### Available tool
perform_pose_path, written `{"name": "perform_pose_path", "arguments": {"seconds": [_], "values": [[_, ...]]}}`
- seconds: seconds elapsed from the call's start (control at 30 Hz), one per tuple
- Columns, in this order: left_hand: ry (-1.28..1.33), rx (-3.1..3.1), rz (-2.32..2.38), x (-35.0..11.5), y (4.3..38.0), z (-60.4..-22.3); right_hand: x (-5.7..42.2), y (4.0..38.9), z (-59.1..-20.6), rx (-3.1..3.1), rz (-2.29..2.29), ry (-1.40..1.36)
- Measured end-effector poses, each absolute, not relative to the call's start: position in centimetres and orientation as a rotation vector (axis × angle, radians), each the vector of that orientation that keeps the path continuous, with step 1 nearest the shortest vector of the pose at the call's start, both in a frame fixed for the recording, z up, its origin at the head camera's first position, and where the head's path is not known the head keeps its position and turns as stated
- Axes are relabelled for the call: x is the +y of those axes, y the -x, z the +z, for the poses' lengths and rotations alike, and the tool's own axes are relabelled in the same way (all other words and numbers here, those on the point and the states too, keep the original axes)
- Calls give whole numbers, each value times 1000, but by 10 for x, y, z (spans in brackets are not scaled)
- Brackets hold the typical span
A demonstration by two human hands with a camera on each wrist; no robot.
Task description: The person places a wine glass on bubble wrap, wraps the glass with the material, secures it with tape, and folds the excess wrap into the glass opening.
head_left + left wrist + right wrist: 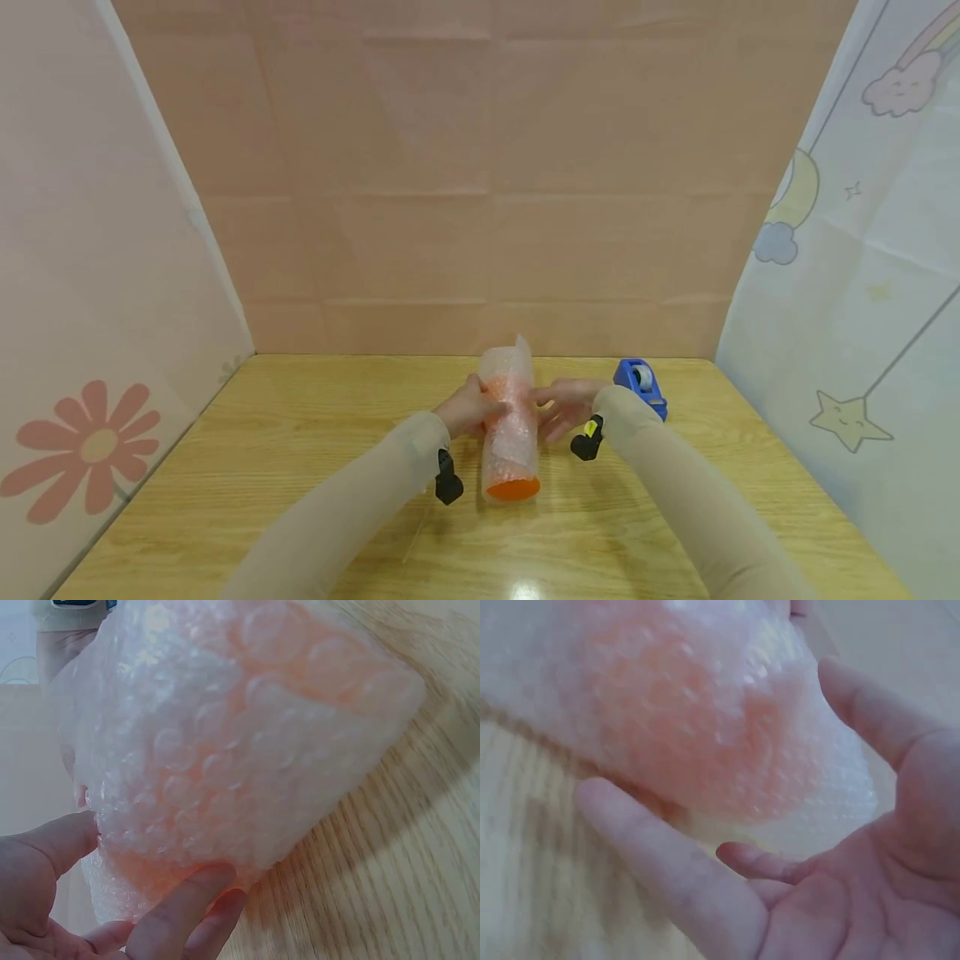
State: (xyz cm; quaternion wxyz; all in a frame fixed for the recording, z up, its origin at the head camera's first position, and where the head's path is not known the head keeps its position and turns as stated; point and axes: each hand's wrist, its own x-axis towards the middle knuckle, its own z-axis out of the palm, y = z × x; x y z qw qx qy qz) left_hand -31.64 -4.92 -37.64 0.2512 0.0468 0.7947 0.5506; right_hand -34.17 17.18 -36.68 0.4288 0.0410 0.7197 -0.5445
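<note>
A bubble-wrapped orange object (512,446) lies lengthwise on the wooden table, its rounded orange end facing me. What is inside is blurred by the wrap, so its exact kind is hidden. My left hand (471,407) grips the bundle from the left; in the left wrist view the thumb and fingers (184,911) curl about the bubble wrap (202,757). On the other side my right hand (568,403) is spread, thumb and fingers apart, close against the wrap (682,712). Whether its thumb touches the plastic is hard to tell.
A blue tape dispenser (642,387) with a roll of tape stands at the back right, just beyond the right wrist. Pinkish-brown paper (487,183) rises behind the table (322,442), and printed panels stand at both sides.
</note>
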Motion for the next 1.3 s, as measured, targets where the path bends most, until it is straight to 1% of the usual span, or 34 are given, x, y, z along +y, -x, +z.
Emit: {"name": "perform_pose_path", "arguments": {"seconds": [0.1, 0.33, 0.63, 0.77, 0.97, 1.13, 1.3], "values": [[-125, 2166, 1498, -49, 316, -377, 168, 339, -370, 1755, -1368, -53], [-50, 2145, 1520, -47, 314, -374, 162, 338, -373, 1735, -1454, -124], [-121, 2151, 1473, -47, 309, -368, 165, 339, -375, 1729, -1443, -149], [-121, 2139, 1440, -48, 310, -371, 167, 337, -377, 1695, -1462, -123], [-166, 2047, 1550, -48, 316, -384, 165, 331, -382, 1610, -1596, -94], [-251, 2124, 1640, -47, 318, -380, 165, 330, -373, 1726, -1647, 35], [-496, 2408, 1714, -47, 323, -356, 168, 336, -346, 1967, -1835, 278]]}}
